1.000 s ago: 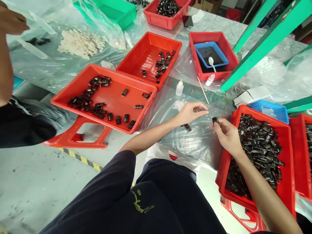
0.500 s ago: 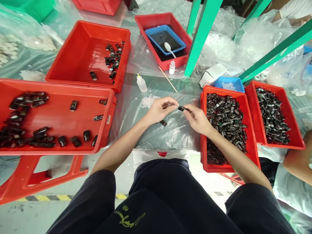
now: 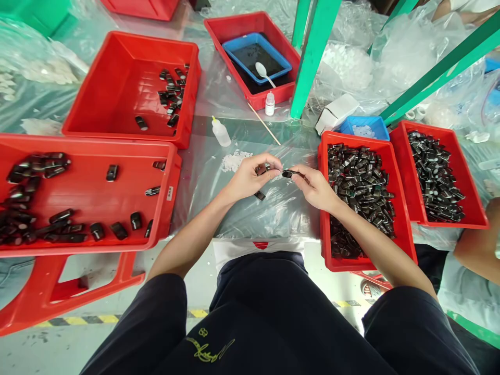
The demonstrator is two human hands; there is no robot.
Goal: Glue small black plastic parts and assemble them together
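Note:
Over the plastic-covered table, my right hand [image 3: 315, 188] pinches a small black plastic part [image 3: 288, 173] between thumb and fingers, its rounded end pointing left. My left hand [image 3: 252, 176] is closed in a pinch, its fingertips right by that end. Another dark part [image 3: 262, 168] shows inside the curled left fingers. Whether the left fingertips hold something tiny as well is too small to tell. Just below the left hand, a loose black part [image 3: 260, 195] lies on the sheet. Beside that hand is a pile of small translucent white pieces [image 3: 235, 161].
Red bins [image 3: 412, 245] of black parts stand at right. Two red trays [image 3: 128, 195] with scattered parts are at left. A squeeze bottle [image 3: 221, 133], a thin stick [image 3: 264, 124] and a small white bottle [image 3: 270, 104] sit ahead, near a green post [image 3: 312, 62]. Another person's arm [image 3: 478, 247] is at right.
The view has shifted slightly, so most table items appear a little further left. Both hands stay together, and the dark part inside the left fingers shows more clearly.

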